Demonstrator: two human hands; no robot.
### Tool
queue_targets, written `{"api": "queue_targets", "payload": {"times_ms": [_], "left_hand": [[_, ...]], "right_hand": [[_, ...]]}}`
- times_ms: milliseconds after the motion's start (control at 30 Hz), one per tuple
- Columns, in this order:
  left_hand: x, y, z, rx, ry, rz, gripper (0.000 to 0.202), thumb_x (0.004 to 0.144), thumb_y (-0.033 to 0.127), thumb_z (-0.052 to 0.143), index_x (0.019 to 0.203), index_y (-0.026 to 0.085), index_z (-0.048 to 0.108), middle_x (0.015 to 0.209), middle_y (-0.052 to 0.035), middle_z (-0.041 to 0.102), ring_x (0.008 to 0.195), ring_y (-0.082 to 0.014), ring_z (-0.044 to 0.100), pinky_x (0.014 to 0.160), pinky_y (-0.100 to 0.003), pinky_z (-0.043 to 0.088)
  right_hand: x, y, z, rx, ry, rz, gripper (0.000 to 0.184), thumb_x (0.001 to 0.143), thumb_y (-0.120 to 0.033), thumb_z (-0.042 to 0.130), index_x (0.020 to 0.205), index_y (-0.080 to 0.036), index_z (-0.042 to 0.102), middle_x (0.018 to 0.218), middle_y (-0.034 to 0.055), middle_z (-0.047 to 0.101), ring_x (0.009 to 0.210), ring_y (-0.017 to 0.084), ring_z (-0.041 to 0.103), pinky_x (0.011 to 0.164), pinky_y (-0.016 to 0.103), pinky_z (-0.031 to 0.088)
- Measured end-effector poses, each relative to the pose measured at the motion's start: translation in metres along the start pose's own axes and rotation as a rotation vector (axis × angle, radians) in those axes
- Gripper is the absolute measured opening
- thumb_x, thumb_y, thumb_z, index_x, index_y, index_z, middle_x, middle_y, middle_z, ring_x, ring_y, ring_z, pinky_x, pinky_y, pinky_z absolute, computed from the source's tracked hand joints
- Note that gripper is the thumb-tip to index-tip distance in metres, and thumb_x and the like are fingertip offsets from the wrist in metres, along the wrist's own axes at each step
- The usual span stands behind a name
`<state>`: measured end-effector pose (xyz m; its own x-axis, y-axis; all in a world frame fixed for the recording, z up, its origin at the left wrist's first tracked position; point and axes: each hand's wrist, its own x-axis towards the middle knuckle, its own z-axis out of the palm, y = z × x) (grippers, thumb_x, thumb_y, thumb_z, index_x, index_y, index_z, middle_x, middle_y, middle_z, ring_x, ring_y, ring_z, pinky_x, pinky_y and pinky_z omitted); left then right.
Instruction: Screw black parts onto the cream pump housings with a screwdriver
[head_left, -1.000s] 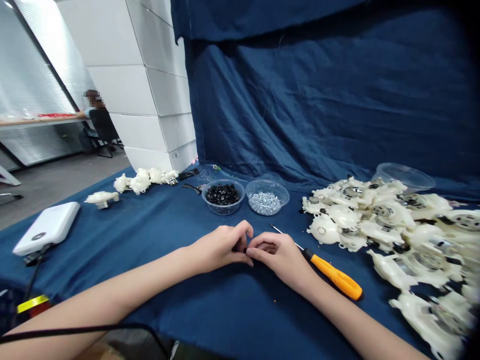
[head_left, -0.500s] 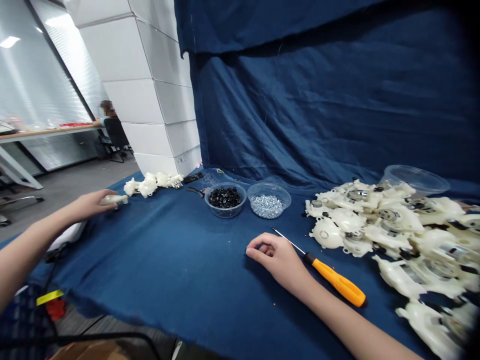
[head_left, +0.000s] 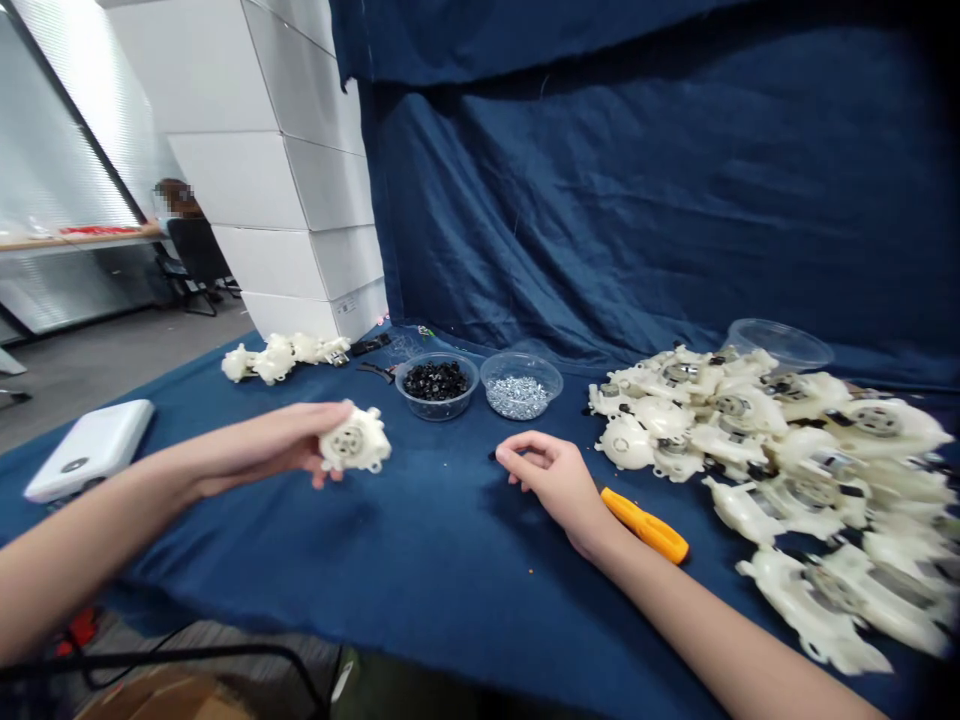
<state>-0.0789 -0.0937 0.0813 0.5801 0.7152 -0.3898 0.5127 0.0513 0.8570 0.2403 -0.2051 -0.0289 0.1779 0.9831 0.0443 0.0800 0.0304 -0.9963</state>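
Note:
A cream plastic housing with a round slotted face is gripped in my left hand, raised over the blue cloth. My right hand pinches a small black part between thumb and forefinger; its exact kind is too small to make out. Behind my right wrist lies a screwdriver with an orange handle, its shaft hidden by the hand. Beyond both hands stand a clear bowl of small black parts and a clear bowl of silver screws.
A large pile of cream housings with motors covers the right side. A few more cream housings lie at the far left, near stacked white boxes. A white device sits at the left edge. A person sits in the background.
My left hand has moved right and toward the middle, bringing the cream housing with it. My right hand still pinches the small black part. The whole view has shifted a little.

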Motion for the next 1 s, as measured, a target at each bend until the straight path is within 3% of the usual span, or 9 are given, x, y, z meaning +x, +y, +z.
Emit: {"api": "queue_targets", "payload": {"times_ms": [67,167,333,433,533,700,800,1000], "left_hand": [[0.023,0.007,0.03,0.017,-0.156,-0.01,0.05,0.092,0.065,0.055,0.101,0.018,0.07,0.092,-0.0062,0.069,0.074,-0.0165,0.062,0.059,-0.024,0.051],[0.055,0.022,0.061,0.118,-0.273,0.084,0.047,0.092,0.064,0.056,0.089,0.018,0.064,0.079,-0.0015,0.059,0.067,-0.0128,0.052,0.058,-0.022,0.045],[0.095,0.037,0.09,0.248,-0.243,0.203,0.05,0.089,0.068,0.056,0.086,0.018,0.058,0.075,0.0011,0.049,0.066,-0.0126,0.044,0.054,-0.021,0.036],[0.107,0.033,0.097,0.265,-0.221,0.244,0.048,0.09,0.065,0.057,0.083,0.018,0.058,0.073,0.0018,0.047,0.065,-0.0118,0.04,0.057,-0.022,0.034],[0.109,0.025,0.097,0.222,-0.192,0.291,0.043,0.094,0.061,0.056,0.09,0.018,0.062,0.084,0.0003,0.057,0.078,-0.0139,0.051,0.07,-0.022,0.042],[0.103,0.014,0.103,-0.182,-0.259,0.15,0.041,0.098,0.057,0.05,0.102,0.019,0.065,0.101,-0.0058,0.073,0.101,-0.0245,0.069,0.09,-0.034,0.053],[0.101,0.01,0.11,-0.34,-0.269,0.095,0.04,0.098,0.056,0.052,0.099,0.018,0.065,0.099,-0.0067,0.074,0.1,-0.025,0.072,0.088,-0.034,0.054],[0.098,0.011,0.116,-0.355,-0.259,0.068,0.029,0.095,0.048,0.06,0.1,0.02,0.067,0.102,-0.0041,0.074,0.094,-0.0181,0.069,0.079,-0.024,0.052]], "right_hand": [[0.0,-0.003,-0.004,0.036,0.039,-0.005,0.037,0.082,-0.05,0.078,0.096,-0.016,0.075,0.069,0.0021,0.067,0.065,0.014,0.06,0.06,0.024,0.045],[0.002,-0.006,-0.008,0.08,0.045,-0.005,0.037,0.078,-0.049,0.082,0.094,-0.016,0.076,0.074,0.0024,0.069,0.066,0.013,0.06,0.059,0.024,0.044],[0.003,-0.012,-0.012,0.146,0.004,0.024,0.038,0.077,-0.048,0.083,0.094,-0.015,0.075,0.073,0.0003,0.066,0.063,0.011,0.058,0.057,0.023,0.042],[0.004,-0.013,-0.014,0.171,-0.02,0.046,0.037,0.077,-0.047,0.083,0.094,-0.015,0.074,0.071,-0.0007,0.064,0.063,0.011,0.057,0.057,0.022,0.041],[0.005,-0.012,-0.016,0.193,-0.029,0.073,0.036,0.078,-0.046,0.083,0.094,-0.015,0.073,0.071,-0.0008,0.064,0.063,0.011,0.057,0.058,0.022,0.04],[0.006,-0.011,-0.017,0.231,-0.044,0.111,0.033,0.082,-0.046,0.081,0.095,-0.017,0.072,0.074,-0.0017,0.064,0.064,0.009,0.056,0.061,0.022,0.039],[0.006,-0.012,-0.016,0.252,-0.052,0.123,0.03,0.083,-0.044,0.082,0.093,-0.017,0.073,0.078,-0.0012,0.066,0.066,0.008,0.056,0.061,0.021,0.038],[0.006,-0.007,-0.014,0.193,-0.026,0.109,0.025,0.085,-0.042,0.082,0.094,-0.019,0.075,0.076,-0.0005,0.067,0.064,0.009,0.058,0.059,0.021,0.041]]}}
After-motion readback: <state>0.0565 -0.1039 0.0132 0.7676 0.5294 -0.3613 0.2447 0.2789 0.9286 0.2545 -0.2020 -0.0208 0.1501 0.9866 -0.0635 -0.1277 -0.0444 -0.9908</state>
